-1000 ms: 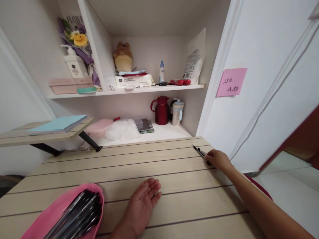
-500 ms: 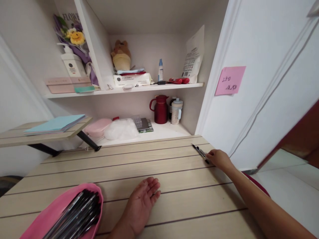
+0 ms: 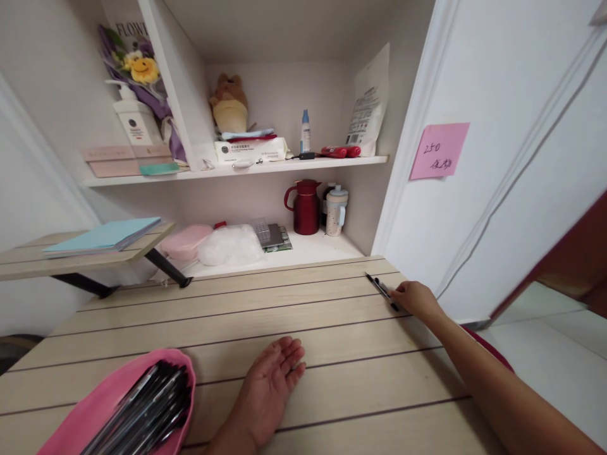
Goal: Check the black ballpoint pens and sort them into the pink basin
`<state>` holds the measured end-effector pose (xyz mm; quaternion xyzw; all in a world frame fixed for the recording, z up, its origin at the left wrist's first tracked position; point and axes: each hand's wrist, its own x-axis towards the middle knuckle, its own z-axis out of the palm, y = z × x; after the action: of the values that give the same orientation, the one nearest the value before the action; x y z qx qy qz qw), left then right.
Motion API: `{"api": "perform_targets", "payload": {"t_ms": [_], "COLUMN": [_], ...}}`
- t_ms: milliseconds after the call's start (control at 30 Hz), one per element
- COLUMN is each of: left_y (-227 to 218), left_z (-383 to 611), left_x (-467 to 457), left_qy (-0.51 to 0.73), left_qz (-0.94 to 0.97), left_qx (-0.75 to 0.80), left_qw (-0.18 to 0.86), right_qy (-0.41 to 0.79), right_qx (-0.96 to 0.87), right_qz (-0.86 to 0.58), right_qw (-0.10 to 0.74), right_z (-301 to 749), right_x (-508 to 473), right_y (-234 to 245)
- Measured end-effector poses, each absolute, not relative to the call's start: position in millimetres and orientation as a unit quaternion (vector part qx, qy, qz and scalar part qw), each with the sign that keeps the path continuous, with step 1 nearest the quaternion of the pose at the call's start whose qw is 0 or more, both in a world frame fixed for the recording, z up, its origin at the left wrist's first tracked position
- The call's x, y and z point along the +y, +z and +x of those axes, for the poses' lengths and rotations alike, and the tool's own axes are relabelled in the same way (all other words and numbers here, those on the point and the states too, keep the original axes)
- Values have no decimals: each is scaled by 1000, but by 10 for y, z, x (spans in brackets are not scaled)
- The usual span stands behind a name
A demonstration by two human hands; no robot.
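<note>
At the right side of the desk, my right hand (image 3: 413,298) is closed, its fingertips pinching the end of a pen. Right beside that pen lies another dark pen (image 3: 374,285), slanting across the desk boards. My left hand (image 3: 270,382) rests on the desk near the front middle, palm turned partly up, its fingers loosely curved and holding nothing. To its left stands a pink basket (image 3: 78,420) filled with several black pens (image 3: 147,404), all lying lengthwise.
The slatted wooden desk (image 3: 227,322) meets a white shelf unit at the back. A small raised stand (image 3: 137,248) with light blue paper (image 3: 109,234) is at left. On the lower shelf are a red thermos jug (image 3: 306,212) and a pale cup (image 3: 336,215). A wall borders the right.
Almost nothing has moved. The view has tilted very slightly; my right hand remains at the pens and my left hand keeps its place.
</note>
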<state>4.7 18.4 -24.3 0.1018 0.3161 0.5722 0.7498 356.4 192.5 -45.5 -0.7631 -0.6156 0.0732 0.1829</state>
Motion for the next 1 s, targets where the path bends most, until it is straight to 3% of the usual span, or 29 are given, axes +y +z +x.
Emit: {"api": "perform_targets", "payload": {"t_ms": [1000], "left_y": [-244], "left_z": [57], "left_x": [192], "left_qy": [575], "left_qz": [97], "left_qx": [322], "left_qw": [746], "right_qy": [56], "right_qx": [-634], "right_qz": [-750], "right_qw": [180], "right_z": [3550], "right_x": [1789], "right_y": [-451]}}
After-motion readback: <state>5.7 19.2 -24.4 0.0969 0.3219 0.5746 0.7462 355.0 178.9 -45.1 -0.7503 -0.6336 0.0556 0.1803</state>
